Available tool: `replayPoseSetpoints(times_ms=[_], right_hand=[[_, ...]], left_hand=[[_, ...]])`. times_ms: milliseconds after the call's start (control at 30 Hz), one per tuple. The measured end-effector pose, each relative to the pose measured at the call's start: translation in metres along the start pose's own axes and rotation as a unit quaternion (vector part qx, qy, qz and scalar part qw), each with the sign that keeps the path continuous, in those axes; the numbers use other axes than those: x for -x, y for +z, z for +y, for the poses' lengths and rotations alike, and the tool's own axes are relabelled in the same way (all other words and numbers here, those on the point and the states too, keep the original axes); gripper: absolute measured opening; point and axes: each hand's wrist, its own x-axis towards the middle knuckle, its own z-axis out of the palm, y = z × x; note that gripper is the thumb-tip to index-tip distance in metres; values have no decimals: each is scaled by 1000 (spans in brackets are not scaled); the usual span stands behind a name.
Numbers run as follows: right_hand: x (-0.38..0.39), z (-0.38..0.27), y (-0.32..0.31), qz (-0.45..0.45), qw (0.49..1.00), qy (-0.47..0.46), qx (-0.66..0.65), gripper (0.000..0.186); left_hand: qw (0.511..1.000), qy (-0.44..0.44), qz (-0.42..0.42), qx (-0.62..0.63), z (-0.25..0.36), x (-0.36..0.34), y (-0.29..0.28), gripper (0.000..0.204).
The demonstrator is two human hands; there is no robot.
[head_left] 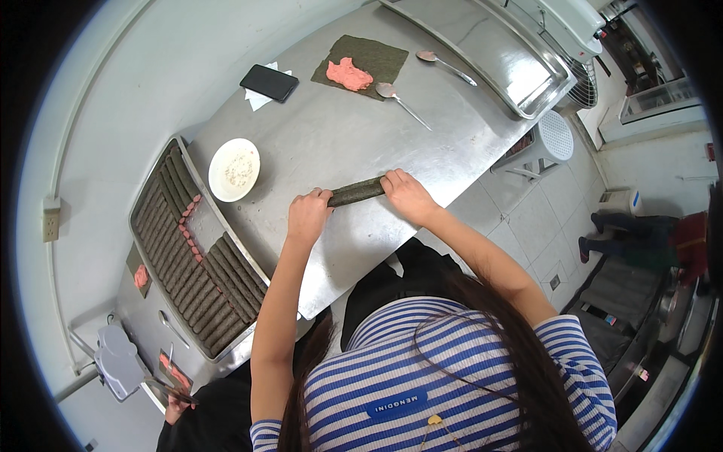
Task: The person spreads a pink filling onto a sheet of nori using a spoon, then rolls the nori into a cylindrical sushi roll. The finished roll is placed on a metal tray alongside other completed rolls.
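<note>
A dark green seaweed roll [356,192] stretches between my two hands above the steel table. My left hand [309,214] is closed round its left end, and my right hand [409,195] grips the right end. Farther off, a flat seaweed sheet [388,54] carries a lump of pink paste [349,74]. One spoon [407,104] rests with its bowl on the sheet's near edge. Another spoon [446,67] lies to the right of the sheet. To the left of my hands stands a white bowl [234,170] with pale contents.
A metal tray [260,265] at the left holds many rolls, some with pink ends. At the far right lies a bare metal tray [482,45]. A black phone [269,83] rests on white paper. Lower left, a co-worker's hand [178,407] is near another seaweed piece. A stool [553,138] stands beyond the table edge.
</note>
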Motion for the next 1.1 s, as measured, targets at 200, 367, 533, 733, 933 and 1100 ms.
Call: replayPoseSetpoints(times_ms=[200, 367, 533, 733, 933, 1100], right_hand=[[3, 6, 2, -14, 1000, 7, -8, 23], [0, 6, 0, -47, 999, 6, -1, 24], [-14, -11, -7, 51, 998, -21, 1, 24], [-27, -31, 5, 21, 998, -56, -24, 22], [-39, -55, 16, -4, 984, 10, -177, 27], [-66, -98, 28, 16, 968, 62, -242, 32]], left_hand=[[994, -29, -4, 103, -8, 5, -17, 32], [995, -38, -10, 96, -11, 10, -9, 32], [994, -32, 4, 102, -12, 10, -3, 27], [993, -51, -4, 105, -11, 12, -7, 24], [978, -119, 134, 107, -6, 34, -2, 49], [940, -186, 224, 178, 18, 65, 30, 61]])
